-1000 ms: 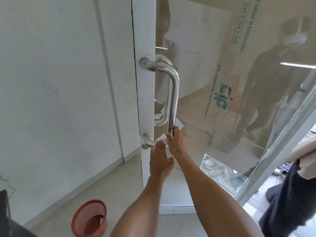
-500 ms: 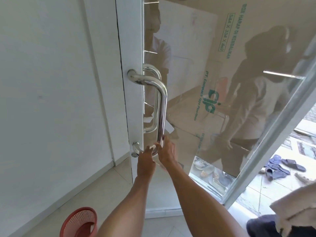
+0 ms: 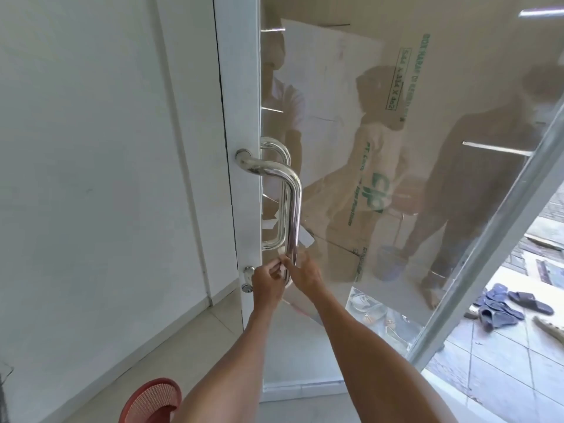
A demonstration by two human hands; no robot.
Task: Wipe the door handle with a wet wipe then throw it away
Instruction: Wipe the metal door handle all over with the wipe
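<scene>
A polished steel pull handle (image 3: 293, 203) is mounted on the white frame of a glass door (image 3: 427, 148). Both my hands are at its lower bend. My left hand (image 3: 266, 285) pinches a small white wet wipe (image 3: 282, 264) against the bar. My right hand (image 3: 305, 274) is curled around the lower bar from the right, also on the wipe. Most of the wipe is hidden between the fingers.
A red mesh waste basket (image 3: 149, 403) stands on the tiled floor at the lower left, beside the white wall (image 3: 91, 178). The door stands ajar; sandals (image 3: 512, 303) lie outside at the right. Reflections of people show in the glass.
My left hand has closed from flat fingers into a pinch on the wipe at the lower bend. My right hand stays on the bar. The camera has shifted.
</scene>
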